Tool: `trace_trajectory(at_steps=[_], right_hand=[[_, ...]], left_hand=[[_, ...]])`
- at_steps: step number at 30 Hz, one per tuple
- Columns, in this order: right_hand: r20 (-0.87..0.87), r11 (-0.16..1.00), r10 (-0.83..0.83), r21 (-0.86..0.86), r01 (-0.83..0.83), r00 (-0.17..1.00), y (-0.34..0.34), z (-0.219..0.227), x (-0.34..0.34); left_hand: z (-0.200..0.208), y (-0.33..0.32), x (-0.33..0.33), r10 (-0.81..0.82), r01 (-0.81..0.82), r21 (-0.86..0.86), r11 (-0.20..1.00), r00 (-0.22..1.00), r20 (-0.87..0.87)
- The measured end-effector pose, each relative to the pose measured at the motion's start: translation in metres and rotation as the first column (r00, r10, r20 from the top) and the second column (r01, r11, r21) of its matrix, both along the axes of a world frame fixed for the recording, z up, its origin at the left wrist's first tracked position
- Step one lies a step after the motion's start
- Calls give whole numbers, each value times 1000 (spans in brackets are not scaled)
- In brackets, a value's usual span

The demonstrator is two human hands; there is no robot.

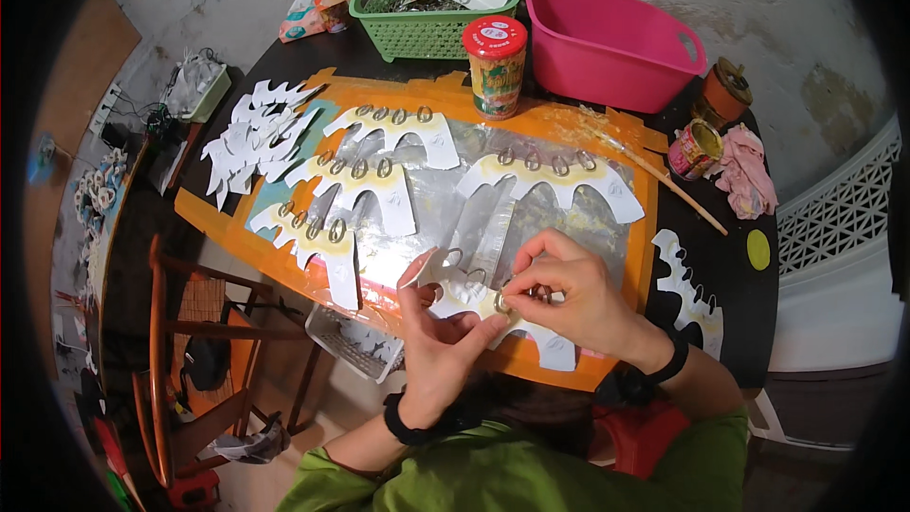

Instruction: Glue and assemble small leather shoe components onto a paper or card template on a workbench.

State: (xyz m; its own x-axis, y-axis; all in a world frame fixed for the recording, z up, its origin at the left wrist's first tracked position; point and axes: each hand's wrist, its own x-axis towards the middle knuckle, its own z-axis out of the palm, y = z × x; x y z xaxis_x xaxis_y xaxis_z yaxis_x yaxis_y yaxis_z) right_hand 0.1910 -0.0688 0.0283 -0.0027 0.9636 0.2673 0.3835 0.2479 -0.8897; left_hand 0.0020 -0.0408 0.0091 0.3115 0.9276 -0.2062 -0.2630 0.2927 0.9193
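My left hand (438, 346) is closed on a white scalloped cutout (557, 351), thumb on top, its left end bent up beside the fingers. My right hand (586, 299) pinches an oval metal ring (500, 303) at the cutout's yellowish, glue-like band. Other rings show near the right fingertips, partly hidden. Beyond my hands lie similar cutouts with rows of metal rings along their yellowed edges: one at the right (559, 185), one at the top (408, 133), others at the left (327, 251). A loose pile of plain white cutouts (256, 142) rests at the far left.
A green basket (417, 33) of metal pieces, a pink tub (607, 47) and a red-lidded cup (496, 76) stand along the back. To the right are an open yellow-smeared can (697, 147), a wooden stick (673, 185) and a pink cloth (744, 175). A wooden chair (180, 327) stands left.
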Motion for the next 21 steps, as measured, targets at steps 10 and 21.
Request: trace_trajectory(at_steps=[10, 21], right_hand=[[349, 993, 72, 64, -100, 934, 2, -12, 6], [392, 987, 85, 94, -132, 916, 3, -13, 3]], left_hand=[[17, 24, -23, 184, 582, 756, 300, 742, -645], [3, 38, -15, -85, 603, 607, 517, 742, -665]])
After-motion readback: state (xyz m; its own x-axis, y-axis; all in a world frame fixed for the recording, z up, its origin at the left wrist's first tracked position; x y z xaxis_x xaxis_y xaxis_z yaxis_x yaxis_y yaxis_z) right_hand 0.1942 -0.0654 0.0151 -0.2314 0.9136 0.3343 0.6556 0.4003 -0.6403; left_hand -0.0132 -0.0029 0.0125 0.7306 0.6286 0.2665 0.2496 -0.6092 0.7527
